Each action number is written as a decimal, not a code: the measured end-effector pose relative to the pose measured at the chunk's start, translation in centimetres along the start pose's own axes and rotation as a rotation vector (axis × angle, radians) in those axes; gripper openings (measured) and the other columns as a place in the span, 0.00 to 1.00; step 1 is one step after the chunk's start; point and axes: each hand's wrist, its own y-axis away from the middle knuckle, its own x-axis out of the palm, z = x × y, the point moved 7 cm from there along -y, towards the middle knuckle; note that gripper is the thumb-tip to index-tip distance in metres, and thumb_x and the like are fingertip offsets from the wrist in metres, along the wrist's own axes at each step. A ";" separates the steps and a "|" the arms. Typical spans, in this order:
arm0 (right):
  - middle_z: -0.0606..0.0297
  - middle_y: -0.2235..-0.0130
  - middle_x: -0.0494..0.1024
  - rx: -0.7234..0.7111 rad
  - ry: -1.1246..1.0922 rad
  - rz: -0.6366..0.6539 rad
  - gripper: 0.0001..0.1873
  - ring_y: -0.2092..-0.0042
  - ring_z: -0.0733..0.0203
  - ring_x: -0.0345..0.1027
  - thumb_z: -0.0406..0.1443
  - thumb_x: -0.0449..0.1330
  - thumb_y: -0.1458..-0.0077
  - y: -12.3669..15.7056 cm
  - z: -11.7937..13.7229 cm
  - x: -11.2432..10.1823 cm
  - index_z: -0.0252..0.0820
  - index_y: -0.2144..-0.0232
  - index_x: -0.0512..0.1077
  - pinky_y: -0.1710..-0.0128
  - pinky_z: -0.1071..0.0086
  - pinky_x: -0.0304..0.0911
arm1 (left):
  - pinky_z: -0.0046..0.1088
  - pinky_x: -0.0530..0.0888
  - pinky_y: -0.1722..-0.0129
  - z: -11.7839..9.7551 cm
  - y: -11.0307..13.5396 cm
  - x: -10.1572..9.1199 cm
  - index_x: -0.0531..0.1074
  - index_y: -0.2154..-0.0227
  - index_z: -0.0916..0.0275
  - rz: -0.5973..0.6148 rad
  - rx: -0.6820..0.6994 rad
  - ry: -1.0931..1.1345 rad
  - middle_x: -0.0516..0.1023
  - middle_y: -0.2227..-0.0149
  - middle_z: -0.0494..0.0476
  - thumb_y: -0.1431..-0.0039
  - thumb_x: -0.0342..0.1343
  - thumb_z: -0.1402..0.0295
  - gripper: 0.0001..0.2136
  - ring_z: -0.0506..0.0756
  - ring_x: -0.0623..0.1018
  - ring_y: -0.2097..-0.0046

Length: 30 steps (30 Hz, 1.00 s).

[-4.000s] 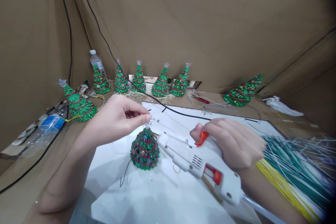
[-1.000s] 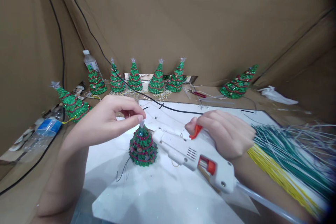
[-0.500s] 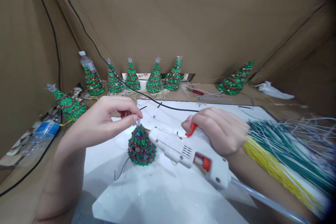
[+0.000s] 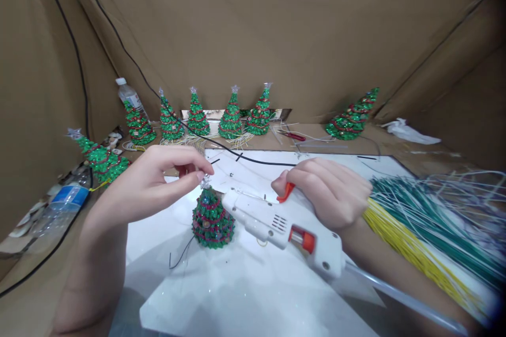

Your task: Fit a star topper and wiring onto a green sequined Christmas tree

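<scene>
A small green beaded Christmas tree with red trim stands upright on the white board, a thin dark wire running out from its base. My left hand pinches a clear star by its upper part, right at the tree's tip. Whether the star touches the tip closely is hard to make out. In my right hand is a white glue gun with an orange trigger, held around its handle. Its nozzle points left beside the upper tree, and a clear glue stick sticks out of its back end.
Several finished-looking trees line the back, with another tree leaning at left and one at right. Plastic bottles, red-handled pliers, green wires and yellow wires lie around. A black cable crosses the board.
Both hands stay almost in place, the left still at the star and the right still holding the glue gun. The whole view has shifted slightly.
</scene>
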 end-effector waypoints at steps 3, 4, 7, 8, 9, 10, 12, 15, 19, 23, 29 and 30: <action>0.68 0.80 0.73 0.007 -0.002 0.011 0.12 0.78 0.67 0.64 0.27 0.57 0.41 0.0 -0.1 0.0 0.39 0.77 0.70 0.78 0.71 0.56 | 0.24 0.70 0.67 0.0 0.1 -0.1 0.77 0.66 0.62 -0.003 0.000 -0.004 0.80 0.67 0.52 0.40 0.51 0.72 0.08 0.51 0.77 0.64; 0.68 0.80 0.73 0.003 0.000 0.005 0.12 0.78 0.67 0.64 0.28 0.57 0.42 0.1 0.0 0.0 0.39 0.77 0.70 0.78 0.71 0.56 | 0.24 0.70 0.67 0.0 0.1 -0.1 0.77 0.66 0.62 -0.002 0.001 -0.006 0.80 0.67 0.52 0.41 0.51 0.72 0.08 0.51 0.77 0.64; 0.68 0.80 0.72 0.000 0.015 -0.013 0.12 0.79 0.68 0.63 0.28 0.60 0.44 0.1 0.2 0.0 0.39 0.78 0.69 0.78 0.71 0.55 | 0.23 0.70 0.67 -0.1 0.1 -0.1 0.77 0.66 0.62 -0.005 0.001 -0.008 0.80 0.66 0.52 0.41 0.51 0.72 0.09 0.50 0.77 0.64; 0.68 0.80 0.72 0.002 0.019 -0.010 0.11 0.79 0.68 0.63 0.28 0.61 0.44 0.1 0.2 0.1 0.39 0.79 0.69 0.78 0.71 0.55 | 0.23 0.70 0.68 -0.1 0.1 -0.1 0.77 0.66 0.62 -0.004 0.000 -0.011 0.80 0.66 0.52 0.41 0.51 0.72 0.09 0.50 0.77 0.64; 0.68 0.80 0.72 0.005 0.020 -0.007 0.11 0.78 0.68 0.63 0.28 0.61 0.45 0.1 0.2 0.1 0.39 0.79 0.69 0.78 0.71 0.55 | 0.23 0.70 0.68 -0.2 0.1 -0.1 0.77 0.66 0.62 -0.002 0.002 -0.013 0.80 0.66 0.52 0.41 0.51 0.72 0.09 0.50 0.77 0.64; 0.68 0.80 0.72 0.009 0.016 -0.001 0.12 0.78 0.67 0.63 0.28 0.61 0.44 0.1 0.1 0.1 0.39 0.79 0.69 0.78 0.71 0.55 | 0.23 0.70 0.68 -0.2 0.1 -0.1 0.77 0.66 0.62 -0.001 0.004 -0.016 0.80 0.66 0.52 0.41 0.51 0.72 0.09 0.50 0.77 0.64; 0.68 0.80 0.72 0.016 0.007 0.006 0.12 0.78 0.67 0.63 0.27 0.59 0.43 0.1 0.0 0.1 0.38 0.78 0.69 0.78 0.71 0.55 | 0.23 0.70 0.67 -0.2 0.0 -0.1 0.77 0.65 0.62 0.002 0.004 -0.021 0.80 0.66 0.52 0.41 0.51 0.73 0.09 0.50 0.77 0.64; 0.67 0.80 0.72 0.020 -0.005 0.022 0.14 0.77 0.67 0.65 0.27 0.55 0.40 0.1 -0.1 0.0 0.39 0.78 0.69 0.77 0.70 0.56 | 0.23 0.71 0.67 -0.2 -0.1 0.0 0.77 0.65 0.62 0.002 0.004 -0.026 0.80 0.66 0.53 0.41 0.51 0.73 0.09 0.50 0.77 0.64; 0.68 0.79 0.73 0.015 0.007 0.041 0.13 0.77 0.67 0.64 0.28 0.56 0.40 0.2 0.0 0.2 0.40 0.78 0.69 0.77 0.71 0.55 | 0.23 0.71 0.66 -0.3 0.0 -0.1 0.77 0.66 0.62 0.009 0.023 -0.026 0.80 0.65 0.53 0.40 0.50 0.72 0.09 0.51 0.77 0.63; 0.68 0.79 0.73 0.027 -0.002 0.043 0.13 0.77 0.67 0.65 0.28 0.56 0.40 0.3 -0.2 0.2 0.40 0.77 0.69 0.77 0.71 0.55 | 0.23 0.71 0.67 -0.4 0.0 -0.1 0.76 0.66 0.62 0.016 0.027 -0.029 0.80 0.65 0.54 0.40 0.50 0.72 0.09 0.50 0.77 0.64; 0.68 0.79 0.73 0.036 -0.018 0.030 0.12 0.77 0.67 0.65 0.26 0.56 0.41 0.3 -0.2 0.3 0.40 0.77 0.68 0.77 0.71 0.55 | 0.22 0.70 0.67 -0.4 0.2 -0.1 0.76 0.66 0.62 0.023 0.040 -0.039 0.79 0.66 0.52 0.39 0.50 0.74 0.10 0.49 0.76 0.65; 0.68 0.80 0.72 0.036 -0.009 0.016 0.12 0.77 0.67 0.64 0.26 0.57 0.42 0.2 -0.2 0.3 0.40 0.77 0.68 0.77 0.71 0.54 | 0.22 0.70 0.67 -0.4 0.2 -0.1 0.76 0.66 0.62 0.026 0.041 -0.040 0.79 0.66 0.51 0.39 0.50 0.74 0.09 0.48 0.76 0.65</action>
